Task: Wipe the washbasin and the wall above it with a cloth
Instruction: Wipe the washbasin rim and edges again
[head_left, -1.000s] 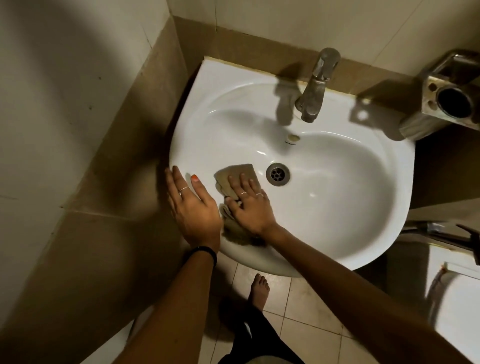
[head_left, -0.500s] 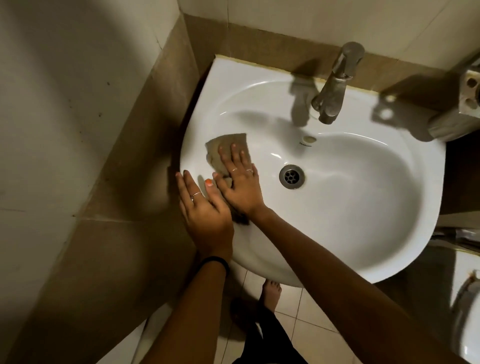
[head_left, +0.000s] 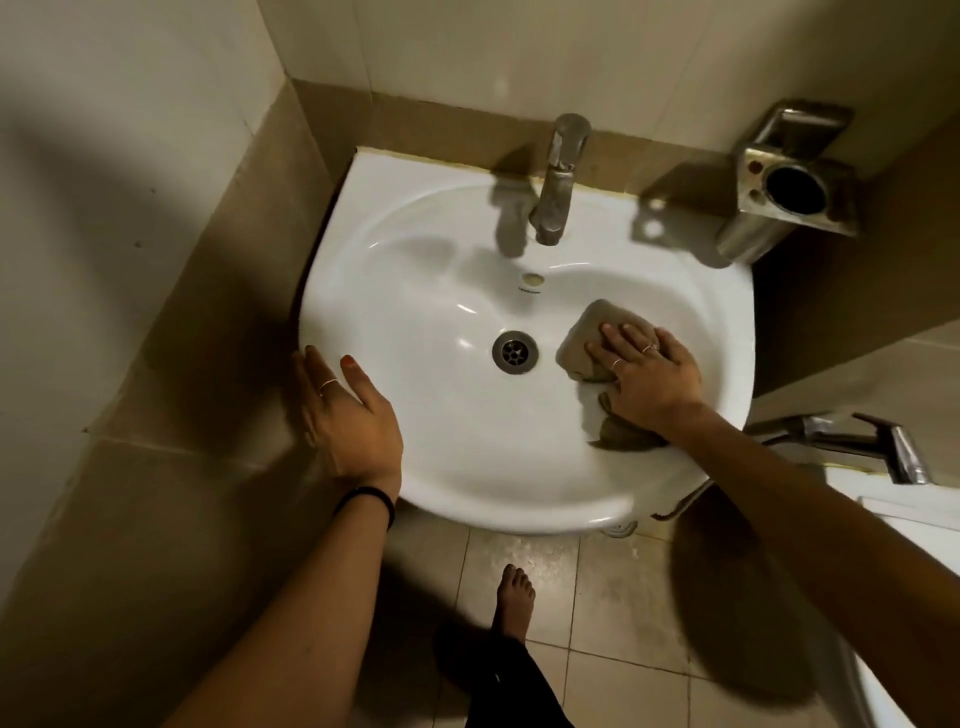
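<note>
Fingers (head_left: 621, 338) of right hand (head_left: 647, 371) flat, pressing cloth (head_left: 587, 338) in basin (head_left: 441, 447); left hand (head_left: 345, 410) relaxed, resting on rim. Basin wipe underway; wall (head_left: 519, 47) likely untouched.

Free room and obstacles around the washbasin (head_left: 415, 249), as we see them from above.

We find the bowl's left half open from rim to drain (head_left: 515, 352); its right half is taken by the right hand (head_left: 647, 371), pressed flat on the cloth (head_left: 592, 338). The left hand (head_left: 345, 415) rests on the left front rim, narrowing the gap to the side wall (head_left: 156, 234). The tap (head_left: 558, 182) overhangs the back of the bowl, and a metal holder (head_left: 789, 182) juts out over the right rear corner. A spray handle (head_left: 852, 439) stands just beside the right rim. We see bare tiled wall (head_left: 519, 47) above the tap.
</note>
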